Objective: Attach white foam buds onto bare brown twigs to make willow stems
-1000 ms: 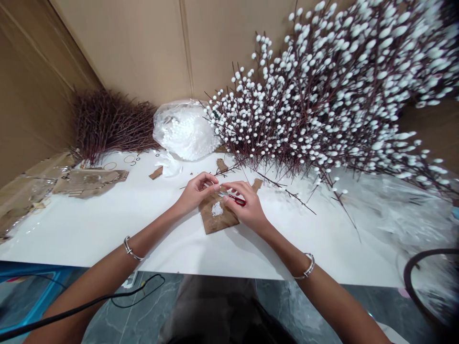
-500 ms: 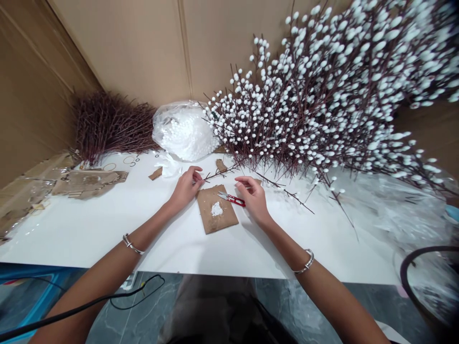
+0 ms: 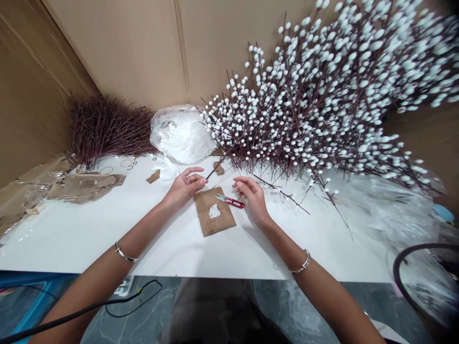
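Observation:
My left hand (image 3: 184, 188) is closed, thumb against fingers, on the end of a thin brown twig (image 3: 214, 167), just above a cardboard square (image 3: 217, 223). The twig points away toward the back. On the square lie a dab of white paste (image 3: 214, 211) and the blades of red-handled thread snips (image 3: 234, 203). My right hand (image 3: 253, 196) is curled beside the snips' handle, fingertips drawn together toward the left. Whatever is between those fingertips is too small to make out.
A clear bag of white buds (image 3: 184, 136) stands behind my hands. Bare twigs (image 3: 107, 129) are heaped at the left, white-budded branches (image 3: 304, 105) at the right. Cardboard scraps (image 3: 84, 185) and plastic wrap (image 3: 390, 205) lie on the white table (image 3: 150, 243).
The twig in my left hand has swung from pointing right to pointing away toward the back. My right hand stays nearly in place. The view has shifted slightly.

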The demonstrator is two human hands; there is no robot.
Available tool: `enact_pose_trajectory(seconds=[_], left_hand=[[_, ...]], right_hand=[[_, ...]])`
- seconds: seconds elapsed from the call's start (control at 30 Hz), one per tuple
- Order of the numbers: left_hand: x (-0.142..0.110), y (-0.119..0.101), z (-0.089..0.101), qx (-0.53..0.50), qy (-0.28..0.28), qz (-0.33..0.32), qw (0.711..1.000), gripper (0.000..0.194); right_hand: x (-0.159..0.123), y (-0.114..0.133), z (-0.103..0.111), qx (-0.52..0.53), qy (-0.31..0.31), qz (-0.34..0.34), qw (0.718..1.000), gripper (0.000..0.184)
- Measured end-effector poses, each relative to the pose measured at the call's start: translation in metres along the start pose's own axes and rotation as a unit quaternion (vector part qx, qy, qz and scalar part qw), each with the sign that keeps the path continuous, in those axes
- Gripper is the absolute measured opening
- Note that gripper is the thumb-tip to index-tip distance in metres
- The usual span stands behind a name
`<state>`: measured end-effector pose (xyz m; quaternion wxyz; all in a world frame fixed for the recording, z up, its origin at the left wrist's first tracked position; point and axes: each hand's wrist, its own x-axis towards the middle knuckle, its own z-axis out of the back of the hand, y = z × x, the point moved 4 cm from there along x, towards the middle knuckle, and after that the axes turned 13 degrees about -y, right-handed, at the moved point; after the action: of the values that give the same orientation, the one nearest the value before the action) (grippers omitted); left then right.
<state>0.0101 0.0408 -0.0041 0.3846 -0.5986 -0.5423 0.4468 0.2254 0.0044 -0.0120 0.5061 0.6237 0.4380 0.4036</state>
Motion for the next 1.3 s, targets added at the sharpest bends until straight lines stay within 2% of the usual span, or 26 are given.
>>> enact_pose_trajectory(seconds=[0.13, 0.2, 0.27, 0.43, 0.7, 0.83, 0.97, 1.17, 1.3], left_hand=[[-0.022, 0.011, -0.022, -0.087, 0.062, 0.115, 0.988, 0.053], [-0.03, 0.017, -0.029, -0.113, 0.079, 0.147, 0.979, 0.052], [-0.034, 0.023, -0.034, -0.123, 0.09, 0.167, 0.974, 0.052], [-0.037, 0.03, -0.036, -0.144, 0.088, 0.187, 0.968, 0.049], [-0.04, 0.033, -0.036, -0.125, 0.081, 0.201, 0.968, 0.047], [-0.038, 0.035, -0.034, -0.117, 0.076, 0.197, 0.97, 0.045], [-0.038, 0.036, -0.034, -0.111, 0.074, 0.199, 0.971, 0.046], [-0.038, 0.037, -0.034, -0.094, 0.066, 0.206, 0.972, 0.046], [-0.039, 0.038, -0.034, -0.077, 0.073, 0.195, 0.975, 0.045]], right_hand=[[-0.005, 0.0, -0.011, 0.087, 0.109, -0.07, 0.988, 0.023], [-0.009, 0.001, -0.016, 0.134, 0.15, -0.104, 0.974, 0.024], [-0.01, 0.003, -0.018, 0.176, 0.164, -0.125, 0.963, 0.026], [-0.008, 0.01, -0.014, 0.216, 0.153, -0.12, 0.957, 0.03], [-0.008, 0.02, -0.007, 0.17, 0.096, -0.054, 0.979, 0.024], [-0.008, 0.026, -0.005, 0.178, 0.105, -0.036, 0.978, 0.026], [-0.007, 0.027, -0.004, 0.178, 0.113, -0.04, 0.977, 0.028], [-0.006, 0.022, -0.004, 0.147, 0.08, -0.053, 0.985, 0.017], [-0.006, 0.02, -0.004, 0.149, 0.066, -0.066, 0.984, 0.015]])
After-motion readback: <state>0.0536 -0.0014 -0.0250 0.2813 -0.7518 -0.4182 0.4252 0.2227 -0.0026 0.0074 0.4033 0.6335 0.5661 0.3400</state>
